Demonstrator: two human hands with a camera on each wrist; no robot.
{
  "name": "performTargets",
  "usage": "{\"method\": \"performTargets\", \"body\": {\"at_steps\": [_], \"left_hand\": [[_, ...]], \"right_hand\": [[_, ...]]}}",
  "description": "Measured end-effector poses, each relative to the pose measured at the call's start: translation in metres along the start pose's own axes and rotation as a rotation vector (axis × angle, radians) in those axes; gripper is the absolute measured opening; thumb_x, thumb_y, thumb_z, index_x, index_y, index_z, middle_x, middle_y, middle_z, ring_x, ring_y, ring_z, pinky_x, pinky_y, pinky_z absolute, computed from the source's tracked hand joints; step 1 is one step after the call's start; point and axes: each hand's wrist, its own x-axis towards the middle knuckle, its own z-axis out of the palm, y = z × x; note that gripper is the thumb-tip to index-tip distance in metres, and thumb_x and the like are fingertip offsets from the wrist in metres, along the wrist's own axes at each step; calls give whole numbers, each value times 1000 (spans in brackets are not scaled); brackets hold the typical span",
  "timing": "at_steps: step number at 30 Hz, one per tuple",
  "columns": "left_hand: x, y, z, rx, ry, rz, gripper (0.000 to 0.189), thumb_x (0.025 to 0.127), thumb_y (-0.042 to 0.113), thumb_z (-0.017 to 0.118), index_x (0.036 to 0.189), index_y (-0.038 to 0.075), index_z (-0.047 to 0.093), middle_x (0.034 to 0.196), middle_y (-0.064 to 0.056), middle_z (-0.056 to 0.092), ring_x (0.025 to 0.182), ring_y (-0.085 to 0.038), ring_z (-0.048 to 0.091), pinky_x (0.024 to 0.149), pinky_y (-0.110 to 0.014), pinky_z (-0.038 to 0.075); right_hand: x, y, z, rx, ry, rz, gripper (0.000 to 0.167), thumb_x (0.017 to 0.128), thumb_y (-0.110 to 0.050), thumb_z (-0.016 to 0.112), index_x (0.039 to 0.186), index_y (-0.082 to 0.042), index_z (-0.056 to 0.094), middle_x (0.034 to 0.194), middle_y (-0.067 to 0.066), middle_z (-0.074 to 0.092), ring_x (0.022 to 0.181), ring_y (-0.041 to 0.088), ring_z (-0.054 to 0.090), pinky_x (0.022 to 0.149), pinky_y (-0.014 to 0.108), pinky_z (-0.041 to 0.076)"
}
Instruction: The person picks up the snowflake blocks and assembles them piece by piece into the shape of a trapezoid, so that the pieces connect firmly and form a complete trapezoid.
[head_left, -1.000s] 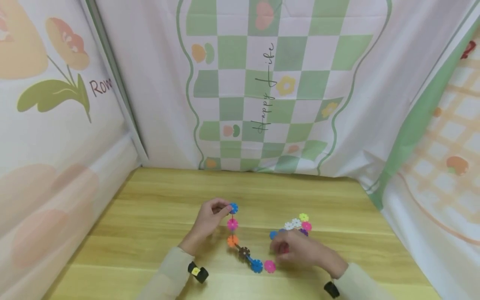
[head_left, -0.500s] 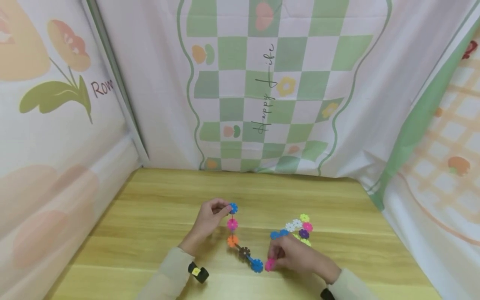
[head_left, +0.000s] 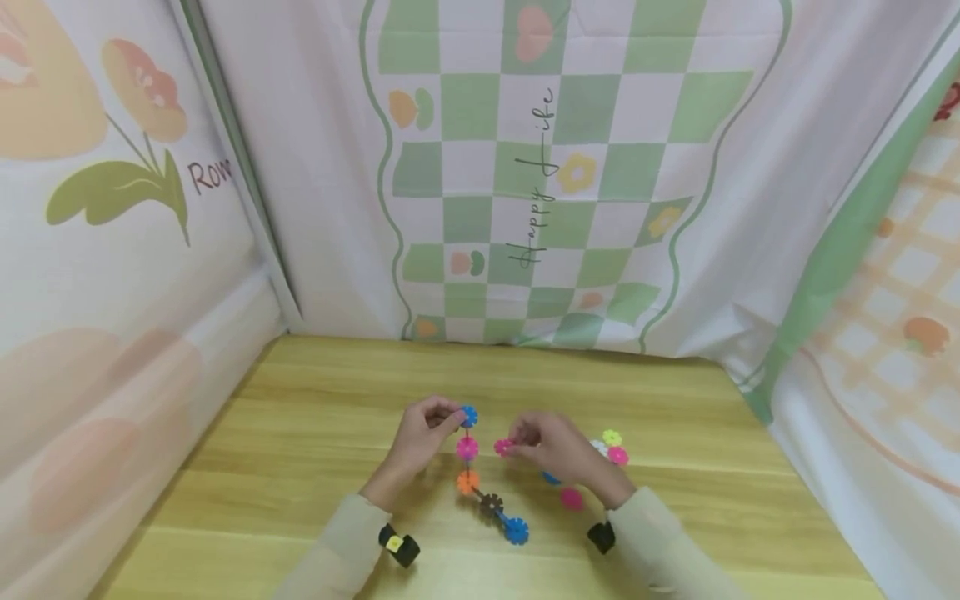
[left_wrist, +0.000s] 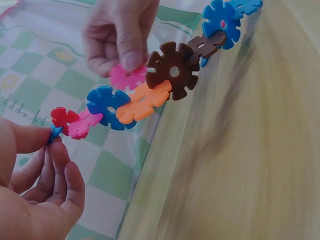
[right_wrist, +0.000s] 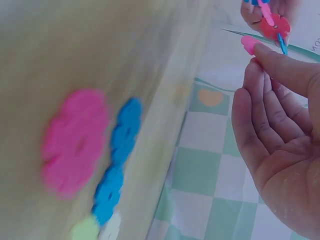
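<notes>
My left hand (head_left: pixel 420 435) pinches the blue notched flower disc (head_left: pixel 469 416) at the upper end of a chain of interlocking discs. In the left wrist view the chain runs through red (left_wrist: pixel 61 116), pink, blue, orange (left_wrist: pixel 142 104) and brown (left_wrist: pixel 162 80) discs to blue ones (left_wrist: pixel 216 12) at its far end. To the right of the chain, my right hand (head_left: pixel 558 450) pinches a loose pink flower disc (head_left: pixel 502 448) between thumb and fingers. That pink disc (right_wrist: pixel 248 44) is apart from the chain in the head view; the right fingers partly cover it.
Another pink disc (head_left: pixel 572 498) lies on the wooden table (head_left: pixel 337 375) below my right hand. Blue (head_left: pixel 552 478), yellow (head_left: pixel 612 437), white and pink (head_left: pixel 617 456) discs lie beyond it, partly hidden by that hand. Printed curtains (head_left: pixel 517 167) border the table.
My right hand has taken the pink disc from beside the chain's lower blue end and carried it up and left, towards the upper end. The left hand keeps its place.
</notes>
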Motion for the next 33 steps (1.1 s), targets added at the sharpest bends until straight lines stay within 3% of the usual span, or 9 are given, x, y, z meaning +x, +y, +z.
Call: {"method": "performTargets", "body": {"at_steps": [9,23,27,33], "left_hand": [[-1,1,4,11,1,10,14,103,19,70,110,7,74,102,-9,77,101,-43,71,90,-41,62],[2,0,1,-7,40,22,17,101,18,72,109,3,74,101,-13,75,97,-40,70,82,-30,60],[2,-1,1,-18,51,26,16,100,17,73,108,3,74,100,-14,75,95,-36,70,82,-27,59],[1,-2,1,-16,66,44,15,100,16,73,107,3,74,100,-13,75,95,-37,70,80,-22,57]], "right_hand": [[15,-11,10,19,143,-36,9,95,-22,80,92,-20,73,84,-8,74,76,4,69,71,22,61],[23,-27,23,-104,303,-285,14,88,0,82,87,-10,72,81,1,76,74,7,71,72,28,65],[23,-32,27,-158,344,-304,14,87,1,82,86,-9,72,79,3,76,71,8,71,70,33,66],[22,-38,30,-212,377,-288,13,86,1,82,85,-8,72,78,3,75,69,8,71,67,29,65]]}}
